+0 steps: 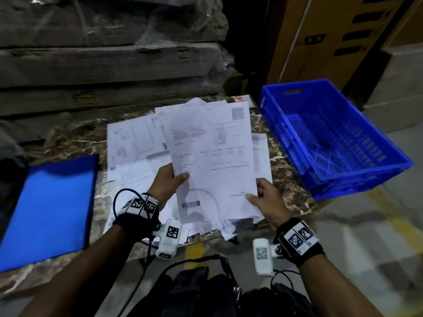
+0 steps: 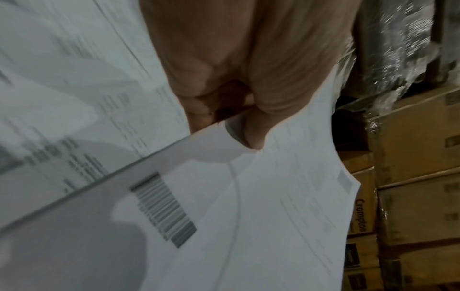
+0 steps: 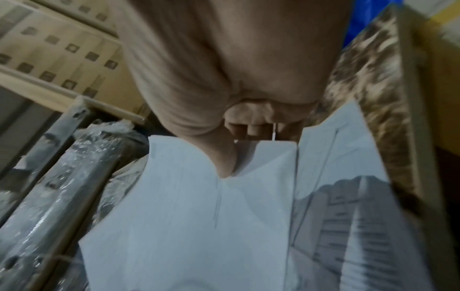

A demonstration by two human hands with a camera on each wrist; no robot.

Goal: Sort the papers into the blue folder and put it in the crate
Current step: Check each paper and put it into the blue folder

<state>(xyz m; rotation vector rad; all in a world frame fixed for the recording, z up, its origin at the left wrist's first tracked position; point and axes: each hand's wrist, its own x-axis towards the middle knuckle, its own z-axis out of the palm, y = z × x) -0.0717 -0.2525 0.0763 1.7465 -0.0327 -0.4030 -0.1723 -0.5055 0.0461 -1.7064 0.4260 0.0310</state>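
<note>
I hold a small stack of white printed papers [image 1: 212,156] lifted above the marble table [image 1: 68,143]. My left hand [image 1: 170,179] pinches its left edge, thumb on top. On the lower right corner my right hand [image 1: 263,195] does the same. The wrist views show each thumb pressed on the held papers [image 2: 248,196] [image 3: 199,216], with fingers beneath. More loose papers [image 1: 135,143] lie spread on the table under the stack. The blue folder [image 1: 50,209] lies flat at the table's left end. An empty blue crate [image 1: 332,138] stands to the right of the table.
Wrapped pallets [image 1: 103,53] stand right behind the table. Cardboard boxes [image 1: 332,37] rise at the back right, behind the crate. The floor with a yellow line [image 1: 393,223] shows at the lower right.
</note>
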